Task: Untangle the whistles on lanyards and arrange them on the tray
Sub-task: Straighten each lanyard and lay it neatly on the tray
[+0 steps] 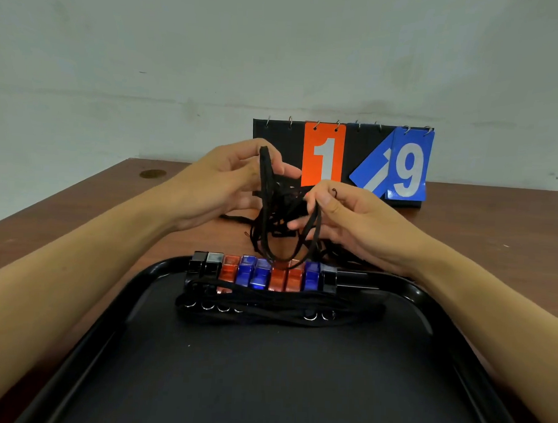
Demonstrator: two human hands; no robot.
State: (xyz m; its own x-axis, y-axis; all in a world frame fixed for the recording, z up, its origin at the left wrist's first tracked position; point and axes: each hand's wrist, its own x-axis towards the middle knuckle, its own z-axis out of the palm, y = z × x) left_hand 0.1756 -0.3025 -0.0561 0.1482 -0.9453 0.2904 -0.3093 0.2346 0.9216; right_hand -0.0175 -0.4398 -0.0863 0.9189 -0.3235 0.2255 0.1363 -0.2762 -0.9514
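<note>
A tangle of black lanyards [279,211] hangs in the air above the table, just beyond the black tray [160,270]. My left hand [228,180] pinches a strand at the top of the tangle. My right hand [344,214] pinches another loop lower and to the right. Along the tray's far edge stands a row of several whistles [262,274] in black, orange and blue, side by side. Their black lanyards [276,307] lie bundled in front of them on the tray. I cannot make out any whistle inside the held tangle.
A flip scoreboard [340,163] showing an orange 1 and a blue 9 stands at the back of the brown table [79,209]. A round brass cap [153,174] sits in the tabletop at the far left. A pale wall rises behind.
</note>
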